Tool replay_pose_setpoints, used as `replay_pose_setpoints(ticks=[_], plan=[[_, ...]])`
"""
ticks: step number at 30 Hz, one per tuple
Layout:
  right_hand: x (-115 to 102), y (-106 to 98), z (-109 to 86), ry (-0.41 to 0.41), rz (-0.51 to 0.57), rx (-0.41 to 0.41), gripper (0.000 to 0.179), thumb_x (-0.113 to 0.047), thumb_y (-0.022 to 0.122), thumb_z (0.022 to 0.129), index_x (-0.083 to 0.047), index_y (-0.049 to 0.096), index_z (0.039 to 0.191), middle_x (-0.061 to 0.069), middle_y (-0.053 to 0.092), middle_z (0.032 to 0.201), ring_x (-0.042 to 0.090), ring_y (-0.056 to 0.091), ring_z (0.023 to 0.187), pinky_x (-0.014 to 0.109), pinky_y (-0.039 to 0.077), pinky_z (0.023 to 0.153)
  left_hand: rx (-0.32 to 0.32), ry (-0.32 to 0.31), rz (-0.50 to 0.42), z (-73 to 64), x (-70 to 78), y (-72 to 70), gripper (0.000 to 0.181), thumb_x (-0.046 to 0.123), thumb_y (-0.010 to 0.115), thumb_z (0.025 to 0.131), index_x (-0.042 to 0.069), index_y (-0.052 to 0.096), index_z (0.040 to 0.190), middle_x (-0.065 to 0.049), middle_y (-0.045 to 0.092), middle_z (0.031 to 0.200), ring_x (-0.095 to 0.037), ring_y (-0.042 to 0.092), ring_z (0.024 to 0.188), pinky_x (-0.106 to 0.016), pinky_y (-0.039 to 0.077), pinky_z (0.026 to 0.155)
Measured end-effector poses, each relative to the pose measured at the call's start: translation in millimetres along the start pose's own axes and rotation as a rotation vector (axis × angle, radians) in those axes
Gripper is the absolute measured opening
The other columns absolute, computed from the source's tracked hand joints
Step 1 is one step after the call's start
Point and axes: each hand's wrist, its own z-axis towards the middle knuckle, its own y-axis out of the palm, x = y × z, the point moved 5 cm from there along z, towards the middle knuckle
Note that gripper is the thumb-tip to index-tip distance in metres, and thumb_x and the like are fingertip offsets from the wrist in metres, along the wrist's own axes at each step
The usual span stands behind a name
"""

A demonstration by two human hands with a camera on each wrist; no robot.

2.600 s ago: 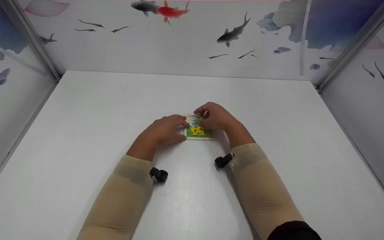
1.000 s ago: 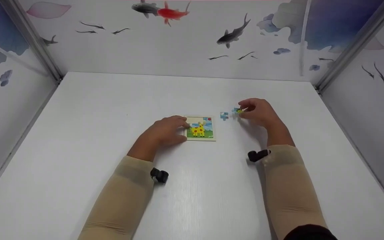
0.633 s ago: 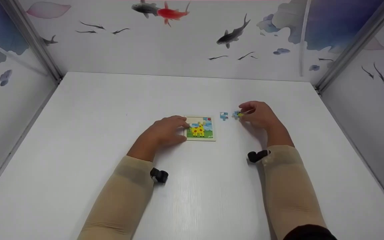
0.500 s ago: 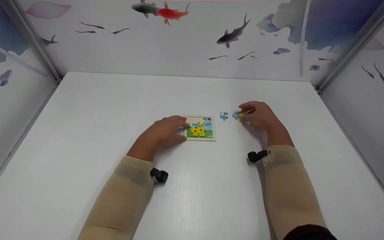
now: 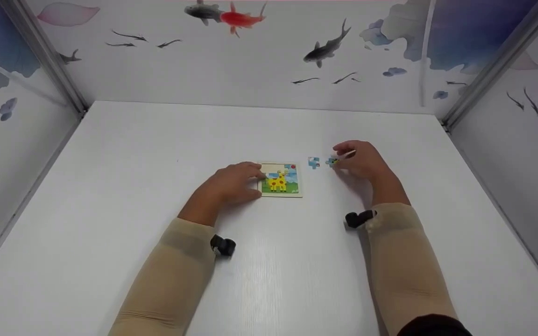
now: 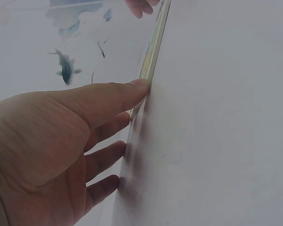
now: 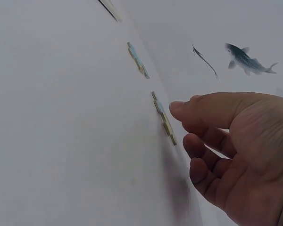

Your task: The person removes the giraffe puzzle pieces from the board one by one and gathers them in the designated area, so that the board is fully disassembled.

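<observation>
My left hand [image 5: 234, 182] holds the left side of a square wooden jigsaw board [image 5: 280, 195] with a giraffe picture. Its thumb rests on the near edge, as the left wrist view [image 6: 61, 136] also shows. Bare wood shows at the board's upper left. To the right of the board, a light-blue puzzle piece [image 5: 314, 162] lies flat. Beside it lies a blue piece with a yellow-green part [image 5: 331, 162], partly hidden by my right thumb. My right hand [image 5: 360, 158] hovers there, fingers loosely bent. In the right wrist view, that piece [image 7: 163, 117] is on the table, apart from the thumb.
The white table [image 5: 269, 280] is bounded by a back wall [image 5: 250, 70] and side walls printed with fish and plants. Metal posts [image 5: 493, 65] stand at the back corners. A small black camera sits on each wrist.
My right hand has moved right from the board with the blue and yellow-green piece, lowered it beside the other piece and let go. My left hand has stayed at the board.
</observation>
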Motion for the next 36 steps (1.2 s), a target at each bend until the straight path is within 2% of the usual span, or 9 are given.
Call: replay_pose_setpoints(ticks=[6,12,20,26,32,36], plan=[[-26.3,17.5,1.3,0.01,-0.064,-0.038,0.044,-0.026,0.08,0.096,-0.027,0.069,0.138,0.002,0.063,0.141,0.027,0.059,0.125,0.043,0.057,0.104,-0.006,-0.011,0.007,0.5,1.3,0.3,0.053,0.034,0.069,0.102,0.027,0.059,0.154,0.006,0.038,0.174,-0.026,0.029,0.166,-0.056,0.025,0.135],[-52.8,35.9,-0.1,-0.053,-0.117,-0.09,0.041,-0.027,0.082,0.094,-0.026,0.073,0.134,0.002,0.066,0.136,0.027,0.059,0.12,0.041,0.057,0.099,-0.008,-0.007,0.016,0.8,-0.7,1.9,0.052,0.034,0.068,0.103,0.027,0.059,0.154,0.006,0.038,0.174,-0.026,0.029,0.165,-0.056,0.026,0.135],[-80.7,57.5,-2.7,-0.098,-0.12,-0.122,0.04,-0.03,0.084,0.094,-0.028,0.075,0.132,0.0,0.067,0.133,0.025,0.062,0.118,0.041,0.058,0.101,-0.013,-0.007,0.009,1.6,-2.1,2.0,0.052,0.036,0.068,0.103,0.028,0.058,0.154,0.008,0.037,0.174,-0.025,0.028,0.166,-0.055,0.025,0.135],[-85.1,69.0,-3.3,-0.082,-0.141,-0.153,0.036,-0.028,0.083,0.094,-0.03,0.075,0.13,0.001,0.068,0.129,0.024,0.064,0.117,0.041,0.058,0.102,-0.012,-0.021,-0.008,3.6,-5.6,2.5,0.052,0.038,0.069,0.102,0.03,0.059,0.153,0.009,0.037,0.174,-0.024,0.029,0.165,-0.056,0.025,0.135],[-84.0,78.1,-3.7,-0.093,-0.182,-0.185,0.033,-0.026,0.083,0.094,-0.029,0.077,0.127,0.001,0.068,0.129,0.025,0.062,0.119,0.044,0.056,0.108,-0.009,-0.002,-0.002,4.1,-4.6,2.0,0.052,0.037,0.068,0.103,0.029,0.059,0.153,0.008,0.038,0.174,-0.025,0.03,0.165,-0.056,0.025,0.135],[-82.5,80.6,-5.1,-0.11,-0.192,-0.198,0.026,-0.024,0.084,0.093,-0.028,0.079,0.118,0.0,0.068,0.124,0.025,0.06,0.118,0.045,0.053,0.107,-0.009,-0.002,-0.008,2.8,-2.9,1.7,0.051,0.036,0.068,0.103,0.029,0.06,0.153,0.008,0.038,0.174,-0.025,0.03,0.165,-0.055,0.025,0.135]])
